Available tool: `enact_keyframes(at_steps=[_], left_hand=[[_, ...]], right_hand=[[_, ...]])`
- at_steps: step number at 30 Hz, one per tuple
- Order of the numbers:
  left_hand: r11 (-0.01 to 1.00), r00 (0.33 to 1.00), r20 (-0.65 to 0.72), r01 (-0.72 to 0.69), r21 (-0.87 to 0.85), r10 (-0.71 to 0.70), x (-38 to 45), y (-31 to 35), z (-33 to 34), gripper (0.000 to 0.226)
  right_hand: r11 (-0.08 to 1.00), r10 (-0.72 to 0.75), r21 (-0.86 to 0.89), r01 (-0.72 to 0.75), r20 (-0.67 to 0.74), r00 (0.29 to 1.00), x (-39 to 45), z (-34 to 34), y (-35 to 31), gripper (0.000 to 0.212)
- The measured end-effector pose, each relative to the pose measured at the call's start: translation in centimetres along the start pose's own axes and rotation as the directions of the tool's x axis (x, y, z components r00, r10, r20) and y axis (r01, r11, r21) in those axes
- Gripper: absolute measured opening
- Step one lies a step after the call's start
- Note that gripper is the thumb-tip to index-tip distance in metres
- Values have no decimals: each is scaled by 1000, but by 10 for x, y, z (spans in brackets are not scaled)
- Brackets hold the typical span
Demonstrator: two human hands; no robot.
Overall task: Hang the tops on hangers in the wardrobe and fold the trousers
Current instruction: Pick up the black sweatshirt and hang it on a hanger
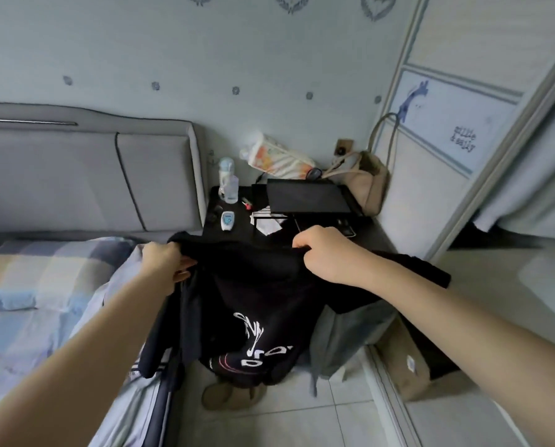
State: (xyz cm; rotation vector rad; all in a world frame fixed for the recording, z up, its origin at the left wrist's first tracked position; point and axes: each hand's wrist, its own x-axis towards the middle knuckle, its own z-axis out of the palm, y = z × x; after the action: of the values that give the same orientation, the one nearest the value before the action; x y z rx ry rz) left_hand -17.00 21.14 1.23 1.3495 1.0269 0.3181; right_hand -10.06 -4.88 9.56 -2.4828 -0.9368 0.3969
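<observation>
A black top [257,304] with white lettering hangs in the air in front of me, stretched between both hands. My left hand [165,264] grips its upper left edge beside the bed. My right hand [323,254] grips the upper right edge, fingers curled over the cloth. One sleeve trails off to the right under my right forearm. The lower part of the top droops toward the floor. A grey garment [344,337] hangs behind it on the right. The wardrobe [456,130] with its sliding door stands at the right.
A dark bedside table [376,235] behind the top holds a bottle [227,183], a black tablet [308,196], a tissue pack [277,158] and a beige bag [366,182]. The bed [44,301] with checked bedding lies left. Slippers [231,395] and a cardboard box [405,362] sit on the tiled floor.
</observation>
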Motion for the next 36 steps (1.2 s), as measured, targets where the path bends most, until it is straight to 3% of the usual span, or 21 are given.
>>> enact_keyframes(at_steps=[4, 8, 9, 11, 13, 14, 15, 16, 18, 19, 20, 22, 23, 24, 26, 29, 31, 33, 36], left_hand=[[995, 996, 84, 23, -98, -15, -31, 6, 20, 21], [963, 983, 175, -3, -270, 52, -83, 24, 40, 20], [981, 977, 194, -55, -187, 92, -96, 28, 42, 14], [969, 950, 264, -207, 133, 166, -117, 35, 41, 8], [827, 925, 331, -332, 454, 189, -141, 38, 47, 18], [755, 908, 336, -399, 520, 248, -151, 41, 51, 20], [687, 875, 307, -484, 542, 374, -159, 45, 58, 22], [610, 800, 248, -583, 537, 546, -168, 52, 66, 24], [488, 591, 73, -724, 486, 803, -184, 63, 84, 22], [461, 537, 26, -746, 480, 843, -187, 64, 92, 22], [427, 547, 78, -727, 537, 833, -187, 61, 100, 23], [261, 687, 346, -616, 743, 639, -186, 39, 116, 25], [208, 740, 411, -585, 784, 533, -186, 25, 125, 23], [214, 764, 418, -572, 792, 492, -188, 13, 135, 25], [257, 778, 418, -573, 778, 469, -192, 4, 157, 27], [220, 771, 543, -623, 750, 332, -209, -3, 193, 20], [138, 743, 620, -661, 737, 252, -221, -4, 217, 18], [47, 723, 687, -691, 721, 80, -236, -2, 243, 22], [-37, 668, 739, -743, 668, -92, -257, 2, 275, 22]], right_hand=[[966, 158, 197, -169, 70, 985, -24, -9, 28, 25], [811, 232, 522, -265, 129, 964, -45, -19, 65, 34], [789, 259, 549, -276, 111, 959, -54, -23, 75, 29], [818, 338, 483, -312, 34, 940, -68, -30, 95, 27], [879, 371, 336, -338, -37, 928, -90, -41, 118, 29], [913, 349, 262, -312, -109, 931, -97, -48, 127, 29], [954, 281, 177, -243, -236, 930, -103, -55, 134, 29], [985, 174, 89, -151, -400, 900, -109, -64, 136, 29], [999, -49, -21, 48, -691, 721, -123, -83, 140, 26], [995, -92, -53, 79, -760, 644, -130, -90, 147, 26], [996, -89, -82, 42, -751, 654, -138, -94, 155, 27], [972, 80, -144, -186, -540, 838, -155, -89, 181, 18], [944, 221, -139, -300, -410, 885, -166, -86, 196, 14], [923, 298, -123, -363, -368, 881, -176, -84, 211, 17], [912, 334, -85, -402, -415, 846, -189, -92, 229, 17], [903, 379, -11, -430, -454, 807, -211, -109, 247, 19], [893, 425, 102, -439, -517, 743, -225, -122, 261, 21], [873, 465, 163, -459, -557, 688, -240, -137, 273, 17], [795, 603, 403, -453, -446, 662, -249, -152, 283, 21]])
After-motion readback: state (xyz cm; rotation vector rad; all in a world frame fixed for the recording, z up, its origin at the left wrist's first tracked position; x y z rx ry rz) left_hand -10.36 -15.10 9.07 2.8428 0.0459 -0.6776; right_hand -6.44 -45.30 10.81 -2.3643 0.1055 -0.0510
